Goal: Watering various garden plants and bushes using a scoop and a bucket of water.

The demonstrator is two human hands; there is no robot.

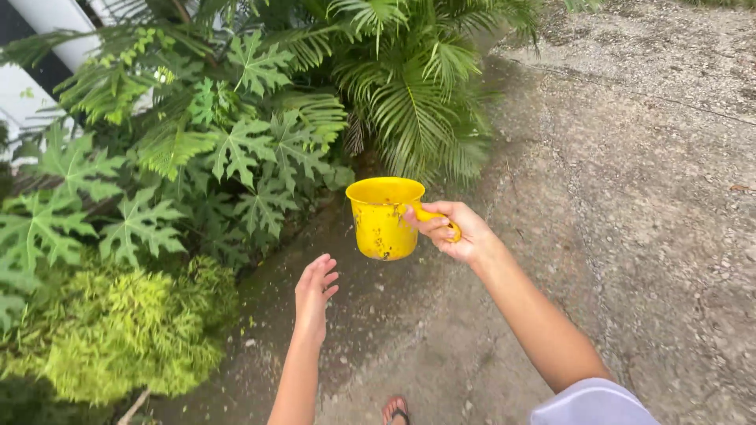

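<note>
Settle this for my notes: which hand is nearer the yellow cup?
Right. The right hand grips the yellow cup by its handle; the left hand hangs open below and to its left, apart from it.

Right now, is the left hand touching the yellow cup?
Apart. The head view shows the left hand open and empty below the yellow cup, with bare ground between them; only the right hand grips its handle.

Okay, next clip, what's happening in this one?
A person stands on a wet concrete path beside a bed of garden plants. The right hand holds a yellow plastic dipper by its handle, upright and raised in front of them. The left hand is open and holds nothing, just below the dipper, nearer the plants. One foot in a sandal shows at the bottom edge.
</note>
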